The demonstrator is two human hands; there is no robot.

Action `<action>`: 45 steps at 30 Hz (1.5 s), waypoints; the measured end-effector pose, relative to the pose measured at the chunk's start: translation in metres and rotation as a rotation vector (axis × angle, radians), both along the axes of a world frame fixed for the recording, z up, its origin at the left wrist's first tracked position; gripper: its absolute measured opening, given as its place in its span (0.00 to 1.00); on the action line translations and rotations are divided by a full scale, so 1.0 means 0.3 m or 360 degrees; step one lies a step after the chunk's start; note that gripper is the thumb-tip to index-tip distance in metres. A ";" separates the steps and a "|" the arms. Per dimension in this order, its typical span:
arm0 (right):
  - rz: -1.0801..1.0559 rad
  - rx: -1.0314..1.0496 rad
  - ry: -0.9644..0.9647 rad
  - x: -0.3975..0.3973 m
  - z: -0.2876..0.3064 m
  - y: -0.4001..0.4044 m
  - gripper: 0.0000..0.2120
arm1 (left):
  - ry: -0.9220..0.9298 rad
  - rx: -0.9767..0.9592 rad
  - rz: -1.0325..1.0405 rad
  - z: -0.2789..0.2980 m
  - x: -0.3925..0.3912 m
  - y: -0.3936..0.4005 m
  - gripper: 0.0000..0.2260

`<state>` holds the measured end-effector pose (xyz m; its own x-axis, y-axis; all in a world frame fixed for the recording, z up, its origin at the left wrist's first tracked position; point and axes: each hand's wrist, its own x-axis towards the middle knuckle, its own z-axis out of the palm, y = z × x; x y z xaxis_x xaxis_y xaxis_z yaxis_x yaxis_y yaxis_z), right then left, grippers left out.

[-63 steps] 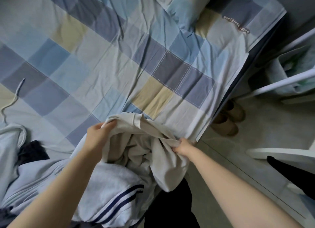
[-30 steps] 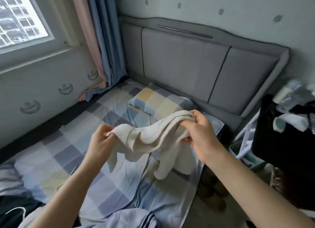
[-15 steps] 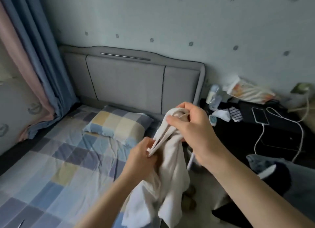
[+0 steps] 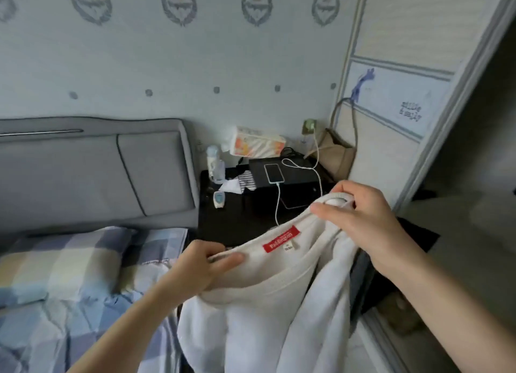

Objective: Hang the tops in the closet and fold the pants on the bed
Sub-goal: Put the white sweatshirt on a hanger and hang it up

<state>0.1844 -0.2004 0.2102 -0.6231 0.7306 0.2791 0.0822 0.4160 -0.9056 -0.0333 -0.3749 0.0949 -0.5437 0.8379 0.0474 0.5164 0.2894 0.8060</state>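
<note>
A cream-white top (image 4: 259, 311) hangs in front of me, its neckline stretched open and a red label (image 4: 281, 238) showing inside the collar. My left hand (image 4: 201, 263) grips the left side of the neckline. My right hand (image 4: 360, 219) grips the right side, higher up. The rest of the top drops out of the frame's bottom. The closet (image 4: 405, 93) stands at the right, its sliding door pale with blue trim and a dark opening beside it. The bed (image 4: 55, 317) with a checked blue sheet lies at the lower left.
A black bedside table (image 4: 234, 219) carries a phone (image 4: 274, 173) on a white charging cable, a tissue pack (image 4: 258, 145), bottles and small items. A brown bag (image 4: 336, 155) hangs by the closet. A checked pillow (image 4: 55, 263) lies before the grey headboard (image 4: 92, 171).
I lifted the top off the bed and turned right, from the bed toward the bedside table and closet. Both hands have spread the neckline apart, so the label now shows.
</note>
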 end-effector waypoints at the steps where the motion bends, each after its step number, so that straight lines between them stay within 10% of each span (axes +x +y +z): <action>1: -0.0070 -0.0012 -0.0007 0.083 0.002 0.048 0.11 | 0.0023 -0.0025 -0.0012 0.002 0.047 0.079 0.28; 8: -0.0259 0.0103 -0.0166 0.491 -0.010 0.204 0.12 | 0.0448 -0.0974 0.0024 -0.031 0.296 0.480 0.08; 12: -0.0543 0.0188 -0.0270 0.717 0.004 0.282 0.11 | -0.0923 -0.0630 -0.0005 -0.005 0.503 0.686 0.10; 18: -0.1147 0.0462 -0.0402 0.927 0.013 0.455 0.16 | -0.1819 -0.0438 -0.0404 0.120 0.754 0.952 0.06; 31: -0.1784 0.0289 -0.0048 1.093 0.095 0.814 0.08 | -0.0563 -0.0591 -0.1488 0.512 0.778 1.495 0.16; 45: -0.1948 0.0611 -0.0268 0.870 0.157 1.171 0.14 | -0.1501 -0.0133 -0.0879 0.633 0.622 2.135 0.07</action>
